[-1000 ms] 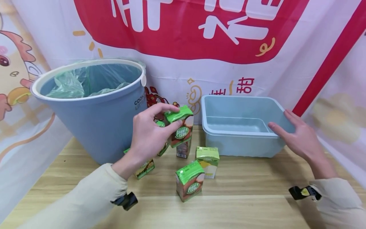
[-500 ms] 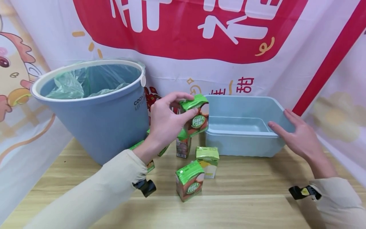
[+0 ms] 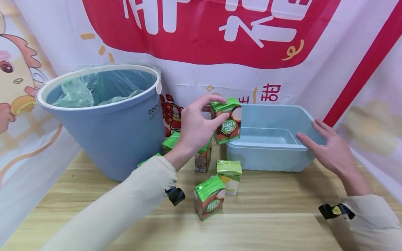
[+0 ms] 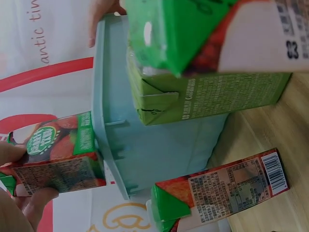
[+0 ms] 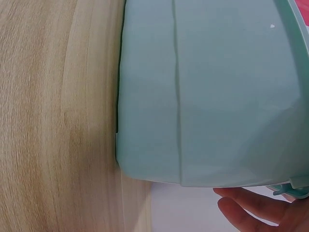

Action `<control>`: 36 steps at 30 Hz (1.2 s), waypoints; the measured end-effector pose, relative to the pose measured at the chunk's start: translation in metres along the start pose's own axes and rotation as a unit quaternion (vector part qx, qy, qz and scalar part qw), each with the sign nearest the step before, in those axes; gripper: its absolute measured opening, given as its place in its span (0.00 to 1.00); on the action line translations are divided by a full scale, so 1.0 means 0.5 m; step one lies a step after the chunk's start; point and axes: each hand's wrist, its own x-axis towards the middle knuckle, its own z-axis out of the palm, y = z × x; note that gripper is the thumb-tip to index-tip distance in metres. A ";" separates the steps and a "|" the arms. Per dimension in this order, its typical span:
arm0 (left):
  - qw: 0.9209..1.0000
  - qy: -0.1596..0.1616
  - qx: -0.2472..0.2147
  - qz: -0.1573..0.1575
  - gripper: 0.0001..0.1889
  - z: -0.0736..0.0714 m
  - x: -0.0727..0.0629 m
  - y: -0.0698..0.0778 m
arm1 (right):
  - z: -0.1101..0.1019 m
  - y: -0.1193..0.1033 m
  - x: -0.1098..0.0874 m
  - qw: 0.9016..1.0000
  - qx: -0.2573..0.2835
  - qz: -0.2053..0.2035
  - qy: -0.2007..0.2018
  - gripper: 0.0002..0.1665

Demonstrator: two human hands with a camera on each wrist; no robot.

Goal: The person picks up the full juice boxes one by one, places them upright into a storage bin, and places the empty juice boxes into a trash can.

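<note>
In the head view my left hand pinches a juice carton with a green top and reddish-brown fruit print. The carton hangs in the air at the left front corner of a pale blue plastic tub. The left wrist view has this juice carton between thumb and fingers, close to the tub's rim. My right hand holds the tub's right front corner, thumb over the rim. In the right wrist view its fingers lie along the outer side, partly cut off by the frame.
Standing on the table are a similar carton, a yellow-green carton and another behind. More green-topped cartons are partly covered by my left arm. A bag-lined blue bin stands left; a printed cloth hangs behind.
My left hand has carried the carton up and to the right, from above the other cartons to the tub's left corner. The right hand stays on the tub.
</note>
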 end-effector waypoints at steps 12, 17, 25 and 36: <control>0.999 -0.037 0.022 -0.017 0.16 0.068 0.038 0.012 | 0.004 0.011 -0.002 1.000 0.004 -0.001 0.001 0.56; 0.998 -0.050 0.041 -0.020 0.13 0.100 0.053 0.017 | 0.002 0.013 -0.001 1.000 0.009 -0.005 0.008 0.55; 0.994 -0.080 0.053 -0.059 0.09 0.127 0.073 0.002 | 0.001 0.009 0.000 1.000 0.008 0.000 0.003 0.56; 0.990 -0.094 0.006 -0.102 0.08 0.134 0.119 -0.013 | 0.000 0.007 0.000 1.000 0.014 0.006 -0.001 0.57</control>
